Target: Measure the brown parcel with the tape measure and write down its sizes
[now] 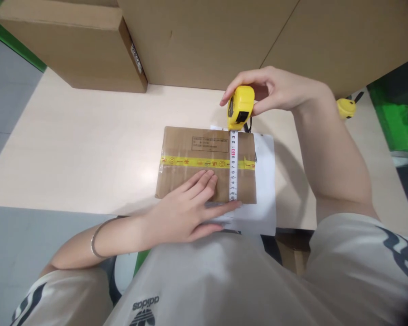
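A small brown cardboard box (187,140) lies on the table, with yellow printed tape across it and a stamped label. My right hand (272,88) grips a yellow tape measure (245,97) at the box's far edge. Its white blade (233,174) is pulled out across the top, near the right end, from the far edge to the near one. My left hand (190,206) rests on the near side of the box with fingers stretched out. Its index fingertip is at the blade's near end. White paper sheets (267,190) lie partly under the box.
Large cardboard panels (204,45) stand along the back of the pale table (88,149), with a closed carton (64,50) at the back left. A second yellow tape measure (347,107) lies at the right, beyond my right forearm.
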{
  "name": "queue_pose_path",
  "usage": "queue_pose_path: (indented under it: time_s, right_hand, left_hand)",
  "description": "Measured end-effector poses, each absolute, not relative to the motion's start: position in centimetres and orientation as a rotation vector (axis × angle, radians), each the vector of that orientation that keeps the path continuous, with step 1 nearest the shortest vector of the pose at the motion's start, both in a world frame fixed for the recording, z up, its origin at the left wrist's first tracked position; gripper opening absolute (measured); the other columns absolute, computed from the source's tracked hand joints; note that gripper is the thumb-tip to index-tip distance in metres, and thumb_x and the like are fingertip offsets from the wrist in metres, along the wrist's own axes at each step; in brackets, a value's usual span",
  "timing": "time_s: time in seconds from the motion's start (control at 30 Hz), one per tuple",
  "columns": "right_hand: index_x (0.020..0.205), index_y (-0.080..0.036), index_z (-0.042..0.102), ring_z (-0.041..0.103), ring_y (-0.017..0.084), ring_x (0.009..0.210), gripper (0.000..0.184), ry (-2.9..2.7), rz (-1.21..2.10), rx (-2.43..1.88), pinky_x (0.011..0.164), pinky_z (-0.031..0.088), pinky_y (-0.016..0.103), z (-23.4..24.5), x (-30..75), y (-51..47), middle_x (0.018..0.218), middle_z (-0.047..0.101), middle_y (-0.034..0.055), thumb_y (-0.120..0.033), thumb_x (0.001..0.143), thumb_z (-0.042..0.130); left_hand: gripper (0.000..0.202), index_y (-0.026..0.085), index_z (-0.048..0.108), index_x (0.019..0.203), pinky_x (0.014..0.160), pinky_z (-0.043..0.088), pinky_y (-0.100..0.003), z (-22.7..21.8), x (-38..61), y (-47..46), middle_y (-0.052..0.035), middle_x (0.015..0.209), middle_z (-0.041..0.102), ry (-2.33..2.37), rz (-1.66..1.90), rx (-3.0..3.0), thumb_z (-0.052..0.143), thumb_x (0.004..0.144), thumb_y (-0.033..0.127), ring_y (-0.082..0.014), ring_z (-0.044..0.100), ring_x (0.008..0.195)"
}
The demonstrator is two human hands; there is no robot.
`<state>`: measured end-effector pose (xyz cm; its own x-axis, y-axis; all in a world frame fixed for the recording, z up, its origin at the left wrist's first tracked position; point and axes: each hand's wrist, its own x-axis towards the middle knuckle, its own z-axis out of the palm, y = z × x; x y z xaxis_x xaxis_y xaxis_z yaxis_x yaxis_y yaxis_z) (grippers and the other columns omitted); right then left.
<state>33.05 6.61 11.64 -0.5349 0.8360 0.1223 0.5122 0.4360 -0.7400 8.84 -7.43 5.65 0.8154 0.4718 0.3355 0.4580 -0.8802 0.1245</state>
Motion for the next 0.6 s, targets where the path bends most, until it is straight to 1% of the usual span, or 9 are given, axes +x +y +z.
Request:
queue_pose_path:
  time_s: [0.07, 0.1, 0.13, 0.2, 0.3, 0.37, 0.47, 0.6]
  right_hand:
    - [0.093, -0.017, 0.072, 0.071, 0.01, 0.102, 0.029, -2.215, 1.179, -1.082, 0.083, 0.055, 0.024, 11.8, 33.6, 10.2, 0.107, 0.078, -0.0005, -0.044, 0.085, 0.071]
    - [0.098, -0.017, 0.073, 0.071, 0.01, 0.102, 0.03, -2.23, 1.36, -1.022, 0.085, 0.055, 0.024, 11.9, 34.0, 12.0, 0.108, 0.078, -0.0021, -0.04, 0.079, 0.078]
    - [0.105, -0.019, 0.074, 0.071, 0.011, 0.105, 0.038, -2.224, 1.519, -0.955, 0.088, 0.056, 0.024, 11.9, 34.3, 13.6, 0.112, 0.078, -0.0031, -0.035, 0.072, 0.085]
    - [0.111, -0.02, 0.074, 0.07, 0.013, 0.11, 0.047, -2.171, 1.646, -0.871, 0.092, 0.057, 0.024, 11.7, 34.9, 15.8, 0.117, 0.077, -0.002, -0.028, 0.067, 0.09]
    - [0.115, -0.019, 0.072, 0.066, 0.015, 0.113, 0.047, -2.179, 1.66, -0.872, 0.098, 0.055, 0.028, 11.0, 35.3, 16.4, 0.123, 0.075, 0.0024, -0.023, 0.072, 0.089]
    - [0.115, -0.019, 0.072, 0.065, 0.018, 0.116, 0.047, -2.21, 1.645, -0.884, 0.1, 0.054, 0.032, 10.6, 35.3, 16.0, 0.124, 0.074, 0.0041, -0.026, 0.072, 0.088]
    - [0.113, -0.022, 0.073, 0.065, 0.024, 0.118, 0.047, -2.238, 1.602, -0.859, 0.101, 0.053, 0.036, 10.2, 35.2, 15.6, 0.123, 0.073, 0.0049, -0.03, 0.069, 0.088]
    - [0.113, -0.025, 0.074, 0.065, 0.024, 0.116, 0.045, -2.304, 1.489, -0.857, 0.1, 0.053, 0.036, 11.0, 35.1, 15.0, 0.121, 0.072, 0.0036, -0.03, 0.071, 0.087]
  left_hand:
    - [0.059, 0.03, 0.054, 0.155, 0.112, 0.055, -0.056, 5.7, 8.8, -7.4, -0.0191, 0.133, 0.066, 0.757, 0.564, 2.955, 0.048, 0.104, 0.059, -0.0399, 0.063, 0.136]
    - [0.06, 0.03, 0.054, 0.155, 0.112, 0.055, -0.056, 5.7, 8.8, -7.5, -0.0191, 0.133, 0.066, 0.758, 0.559, 2.953, 0.048, 0.104, 0.059, -0.0399, 0.062, 0.136]
    - [0.06, 0.03, 0.054, 0.156, 0.112, 0.055, -0.056, 5.8, 8.9, -7.5, -0.0189, 0.134, 0.066, 0.76, 0.549, 2.954, 0.047, 0.104, 0.06, -0.0397, 0.062, 0.137]
    - [0.059, 0.03, 0.053, 0.156, 0.112, 0.055, -0.056, 5.9, 8.9, -7.5, -0.0185, 0.134, 0.066, 0.763, 0.519, 2.96, 0.047, 0.105, 0.059, -0.0393, 0.061, 0.137]
    - [0.06, 0.03, 0.053, 0.157, 0.112, 0.055, -0.055, 6.0, 8.9, -7.6, -0.0186, 0.135, 0.065, 0.769, 0.505, 2.968, 0.047, 0.105, 0.06, -0.0392, 0.061, 0.137]
    - [0.062, 0.029, 0.052, 0.157, 0.112, 0.055, -0.055, 6.1, 8.9, -7.6, -0.0186, 0.134, 0.065, 0.771, 0.511, 2.973, 0.046, 0.105, 0.062, -0.0391, 0.061, 0.137]
    - [0.062, 0.029, 0.053, 0.156, 0.111, 0.056, -0.055, 6.1, 8.9, -7.5, -0.0192, 0.133, 0.065, 0.768, 0.523, 2.983, 0.045, 0.105, 0.062, -0.0395, 0.063, 0.135]
    - [0.064, 0.029, 0.054, 0.155, 0.109, 0.056, -0.056, 6.0, 8.8, -7.5, -0.02, 0.132, 0.065, 0.769, 0.544, 2.986, 0.042, 0.104, 0.066, -0.0405, 0.064, 0.134]
